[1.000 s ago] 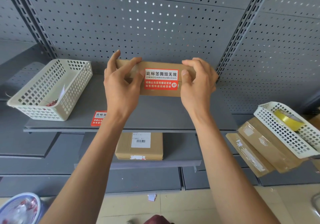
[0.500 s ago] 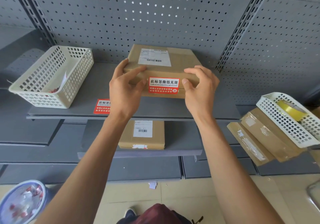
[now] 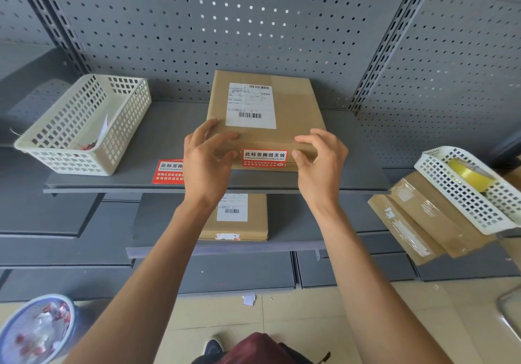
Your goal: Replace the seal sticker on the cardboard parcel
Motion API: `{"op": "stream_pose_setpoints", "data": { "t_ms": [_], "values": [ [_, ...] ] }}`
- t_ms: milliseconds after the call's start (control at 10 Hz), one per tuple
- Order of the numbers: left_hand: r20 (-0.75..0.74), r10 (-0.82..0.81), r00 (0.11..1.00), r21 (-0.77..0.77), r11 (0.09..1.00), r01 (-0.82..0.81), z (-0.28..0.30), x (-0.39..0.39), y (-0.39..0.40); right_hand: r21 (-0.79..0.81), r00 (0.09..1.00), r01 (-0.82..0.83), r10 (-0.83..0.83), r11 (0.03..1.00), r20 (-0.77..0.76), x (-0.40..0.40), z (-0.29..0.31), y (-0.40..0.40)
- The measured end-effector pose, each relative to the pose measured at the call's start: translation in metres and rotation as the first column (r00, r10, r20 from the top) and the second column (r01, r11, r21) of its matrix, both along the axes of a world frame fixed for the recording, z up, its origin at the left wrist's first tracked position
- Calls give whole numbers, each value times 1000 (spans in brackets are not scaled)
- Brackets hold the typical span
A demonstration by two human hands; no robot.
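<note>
Two hands on this one: my left hand (image 3: 207, 163) and right hand (image 3: 321, 163) both hold the near edge of the flat brown cardboard parcel (image 3: 293, 110), fingers curled over the top, thumbs on the front face. So each grip is holding the parcel. It lies flat on the grey metal shelf (image 3: 352, 172), white shipping label (image 3: 251, 105) up, and the red-and-white seal sticker (image 3: 265, 158) sits on the front edge between my thumbs.

Stuff around: a white plastic lattice basket (image 3: 84, 127) to the left on the same shelf, and a second red sticker (image 3: 167, 171) stuck flat on the shelf, partly hidden by my left wrist. One shelf lower there's another brown parcel (image 3: 242, 222), partly hidden behind my left forearm. Off to the right, a white basket with a yellow tape roll (image 3: 470, 173) rests on more taped parcels (image 3: 423, 222).
</note>
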State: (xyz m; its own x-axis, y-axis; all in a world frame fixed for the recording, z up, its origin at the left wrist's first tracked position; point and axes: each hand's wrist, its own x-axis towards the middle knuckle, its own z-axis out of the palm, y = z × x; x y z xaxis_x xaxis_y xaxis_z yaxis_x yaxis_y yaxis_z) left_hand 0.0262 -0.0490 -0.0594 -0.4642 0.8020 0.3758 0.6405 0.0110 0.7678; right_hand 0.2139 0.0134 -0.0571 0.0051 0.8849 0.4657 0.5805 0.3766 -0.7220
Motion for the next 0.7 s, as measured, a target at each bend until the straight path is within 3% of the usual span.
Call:
{"op": "stream_pose_setpoints", "data": {
  "t_ms": [200,400,700],
  "values": [
    [-36,-22,999,7,1000,22,-4,-1,0,18,999,-23,23,1000,36,3,-1,0],
    [55,-25,998,6,1000,25,2,-5,1,-72,984,16,-3,997,176,17,13,9],
    [3,-46,999,53,998,46,-9,-10,-2,-161,972,-140,166,977,167,50,48,9]
  ]
}}
